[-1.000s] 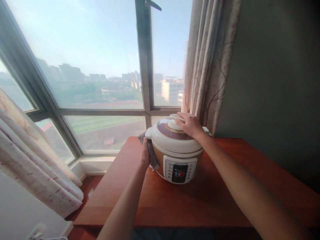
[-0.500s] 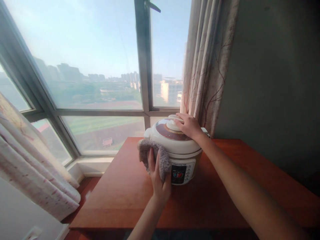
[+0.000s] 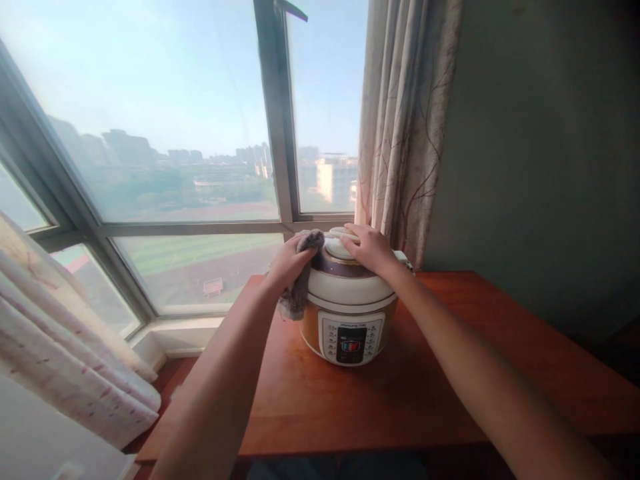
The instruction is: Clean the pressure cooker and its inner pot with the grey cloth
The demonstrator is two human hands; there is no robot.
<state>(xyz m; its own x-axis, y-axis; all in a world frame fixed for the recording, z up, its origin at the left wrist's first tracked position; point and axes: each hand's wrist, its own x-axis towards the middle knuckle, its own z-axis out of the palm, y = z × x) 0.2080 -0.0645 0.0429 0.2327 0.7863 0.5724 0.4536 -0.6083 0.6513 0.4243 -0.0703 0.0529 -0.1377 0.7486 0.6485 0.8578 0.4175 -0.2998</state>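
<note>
An electric pressure cooker (image 3: 353, 291) with a white lid rim, brown lid top and yellow body stands on the wooden table (image 3: 295, 417). Its control panel (image 3: 351, 339) faces me. My left hand (image 3: 293, 260) grips a fuzzy grey cloth (image 3: 296, 293) at the upper left side of the cooker; part of the cloth hangs down beside the body. On top, my right hand (image 3: 370, 250) has its fingers closed over the white lid handle (image 3: 341, 239). The cooker's left side handle is hidden behind the cloth and hand.
Behind the table is a large window (image 3: 190, 133) with a grey frame. Curtains hang at the left (image 3: 65, 347) and behind the cooker on the right (image 3: 400, 127). A dark wall (image 3: 530, 147) rises on the right.
My left hand and the cloth have gone from the cooker's front left, beside the panel, up and back to the lid's left edge. The full panel now shows. My right hand stays on the handle.
</note>
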